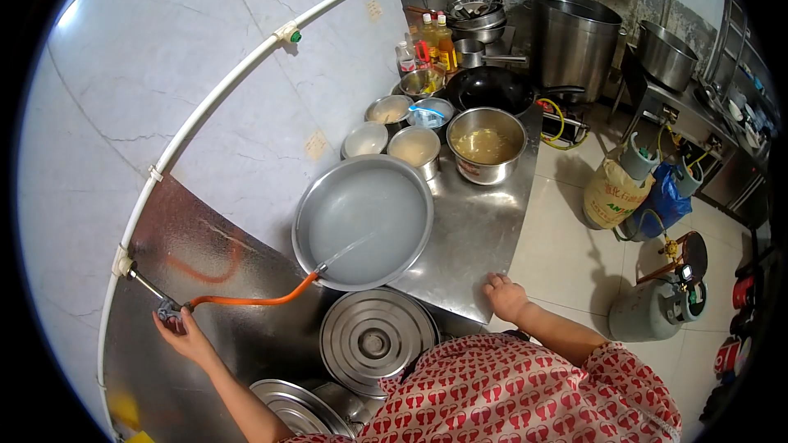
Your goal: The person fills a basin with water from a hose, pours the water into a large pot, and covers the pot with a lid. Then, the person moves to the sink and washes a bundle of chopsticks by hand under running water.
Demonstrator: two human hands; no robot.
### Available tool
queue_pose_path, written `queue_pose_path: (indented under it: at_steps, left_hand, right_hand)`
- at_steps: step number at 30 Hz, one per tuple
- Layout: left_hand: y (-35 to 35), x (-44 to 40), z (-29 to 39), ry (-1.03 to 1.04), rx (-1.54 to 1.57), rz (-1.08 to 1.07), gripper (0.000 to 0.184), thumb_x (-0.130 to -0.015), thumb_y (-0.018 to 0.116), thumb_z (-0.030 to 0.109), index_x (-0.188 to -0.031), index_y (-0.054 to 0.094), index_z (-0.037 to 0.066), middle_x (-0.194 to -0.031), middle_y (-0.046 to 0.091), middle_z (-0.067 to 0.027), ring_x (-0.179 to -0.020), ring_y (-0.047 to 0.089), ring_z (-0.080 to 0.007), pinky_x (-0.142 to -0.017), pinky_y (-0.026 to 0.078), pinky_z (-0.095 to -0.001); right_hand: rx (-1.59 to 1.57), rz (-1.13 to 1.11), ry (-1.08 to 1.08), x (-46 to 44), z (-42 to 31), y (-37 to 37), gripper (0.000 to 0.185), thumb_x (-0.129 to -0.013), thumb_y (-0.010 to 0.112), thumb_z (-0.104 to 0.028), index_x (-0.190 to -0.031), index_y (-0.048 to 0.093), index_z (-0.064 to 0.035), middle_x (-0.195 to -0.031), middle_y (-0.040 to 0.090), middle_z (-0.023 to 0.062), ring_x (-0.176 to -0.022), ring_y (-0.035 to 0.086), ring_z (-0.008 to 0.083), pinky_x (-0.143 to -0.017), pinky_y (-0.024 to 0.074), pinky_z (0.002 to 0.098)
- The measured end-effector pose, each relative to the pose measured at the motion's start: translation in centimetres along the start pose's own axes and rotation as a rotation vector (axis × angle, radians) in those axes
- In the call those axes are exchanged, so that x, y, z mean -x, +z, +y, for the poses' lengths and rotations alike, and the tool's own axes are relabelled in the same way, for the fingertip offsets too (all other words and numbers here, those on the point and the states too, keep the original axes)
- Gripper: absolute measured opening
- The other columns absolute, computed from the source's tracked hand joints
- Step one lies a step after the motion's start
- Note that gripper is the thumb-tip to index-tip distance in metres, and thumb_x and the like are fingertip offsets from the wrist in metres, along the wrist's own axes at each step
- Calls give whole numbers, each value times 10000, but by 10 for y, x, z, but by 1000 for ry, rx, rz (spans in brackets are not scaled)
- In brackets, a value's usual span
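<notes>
Water (349, 248) runs from the hose (263, 301) into the basin (416, 209), left hand (187, 340) pinching the tap (170, 308), right hand (506, 299) at the counter's (476, 234) edge, finger spread unclear.

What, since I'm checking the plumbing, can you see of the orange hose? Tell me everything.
The orange hose is a slim tube, rubber or plastic by its look. One end meets the tap at the left hand; it curves to the grey basin, where its short, metallic-looking tip reaches over the rim. Water streams from it into the basin.
</notes>
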State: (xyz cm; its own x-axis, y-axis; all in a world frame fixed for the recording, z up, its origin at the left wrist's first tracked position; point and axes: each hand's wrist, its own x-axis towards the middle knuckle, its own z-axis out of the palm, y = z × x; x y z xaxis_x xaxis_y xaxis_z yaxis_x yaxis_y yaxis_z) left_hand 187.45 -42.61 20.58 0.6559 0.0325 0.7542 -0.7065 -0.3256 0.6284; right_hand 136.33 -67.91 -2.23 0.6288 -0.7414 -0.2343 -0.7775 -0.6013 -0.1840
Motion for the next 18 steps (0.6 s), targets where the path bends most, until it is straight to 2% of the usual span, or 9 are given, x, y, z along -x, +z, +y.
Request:
queue_pose_path:
  at_steps: [9,12,18]
  left_hand:
    - [0,1,-7,-16,30,-12,564,-804,679,148,-1305,429,78,-1082,503,-119,-968,500,-186,-854,436,-299]
    - [2,1,-6,-7,52,4,557,-807,679,164,-1300,436,75,-1087,510,-130,-969,506,-193,-850,441,-302]
    - [2,0,-9,-28,1,10,539,-822,663,204,-1292,441,61,-1139,533,-155,-1004,539,-218,-865,450,-312]
  right_hand:
    - [-14,16,-25,0,5,4,303,-814,457,-110,-1099,552,-68,-1330,397,168,-1232,389,312,-956,410,370]
    - [-39,10,-31,1,4,0,301,-812,472,-103,-1096,552,-41,-1330,387,196,-1228,393,312,-952,413,360]
    - [-41,16,-26,0,6,5,286,-824,452,-115,-1085,547,-48,-1325,394,179,-1224,392,327,-965,401,372]
